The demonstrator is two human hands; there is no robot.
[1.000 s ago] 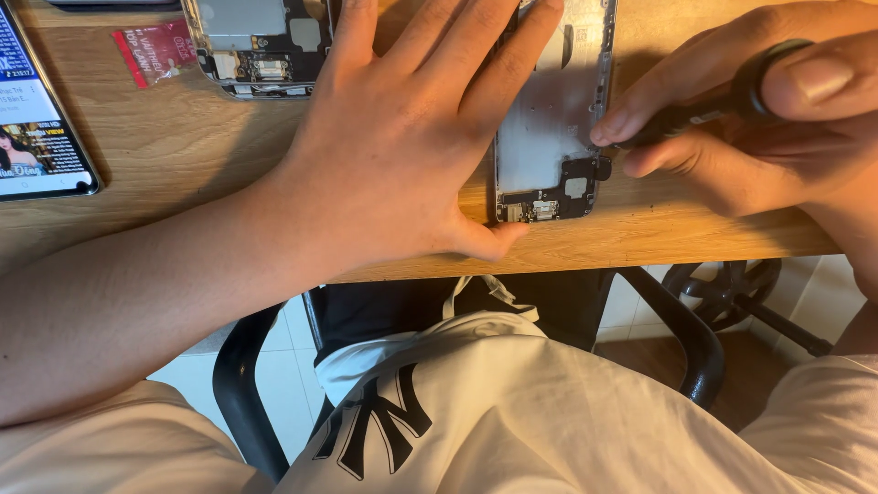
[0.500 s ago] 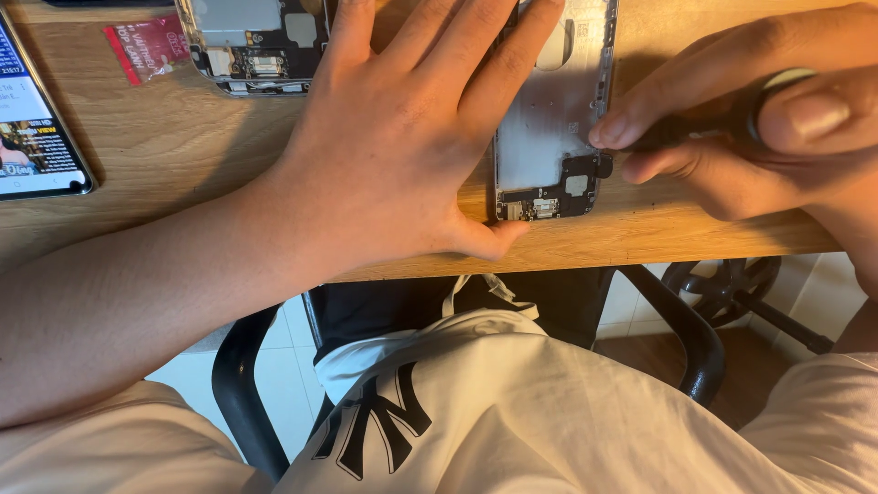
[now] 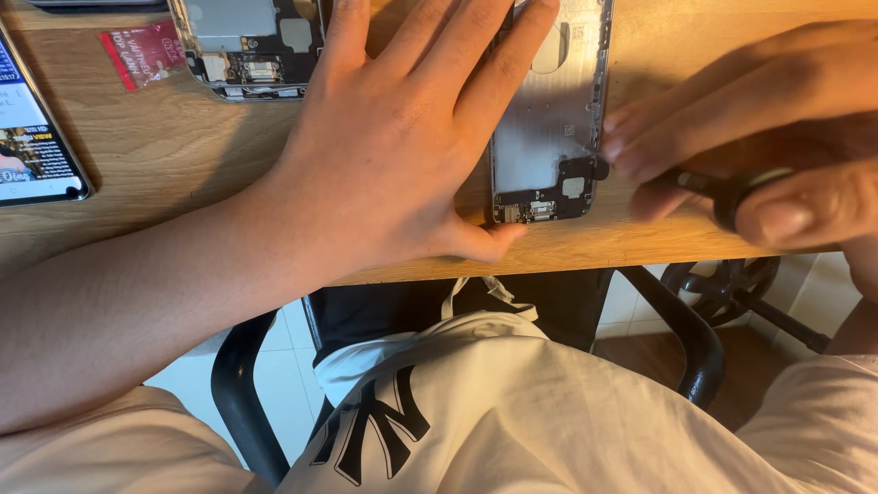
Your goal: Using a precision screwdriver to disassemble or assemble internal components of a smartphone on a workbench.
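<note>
An opened phone chassis (image 3: 549,137), silver inside with dark parts at its near end, lies on the wooden desk (image 3: 183,155). My left hand (image 3: 402,137) lies flat over the chassis's left side, fingers spread, thumb against its near corner. My right hand (image 3: 759,119) grips a small black screwdriver (image 3: 722,187), whose tip meets the chassis's right edge near the bottom.
A second opened phone body (image 3: 251,46) lies at the far left, beside a small red packet (image 3: 142,53). A phone with a lit screen (image 3: 32,137) sits at the left edge. A black chair frame (image 3: 686,329) and tiled floor show under the desk.
My right hand has shifted a little, with the screwdriver turning between the fingers at the chassis's edge. My left hand stays pressed on the chassis.
</note>
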